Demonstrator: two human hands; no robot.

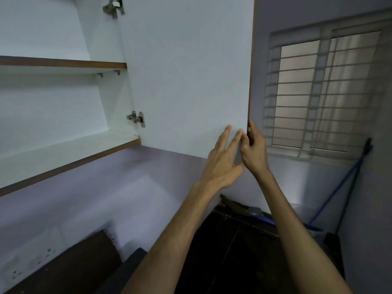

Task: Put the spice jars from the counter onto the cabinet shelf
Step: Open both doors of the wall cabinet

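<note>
The wall cabinet stands open, its white door [186, 77] swung out toward me. My right hand [253, 149] grips the door's brown outer edge near its lower corner, fingers wrapped around it. My left hand [222, 160] lies flat against the door's inner face just beside it, fingers spread and holding nothing. The lower cabinet shelf [63, 158] and the upper shelf [63, 64] both show bare white boards with brown edging. No spice jars appear in this view.
Two metal hinges [136, 118] join the door to the cabinet side. A barred window [322, 92] fills the right wall, with a blue-handled broom [337, 187] leaning below it. A dark counter [233, 240] and wall sockets [31, 259] lie below.
</note>
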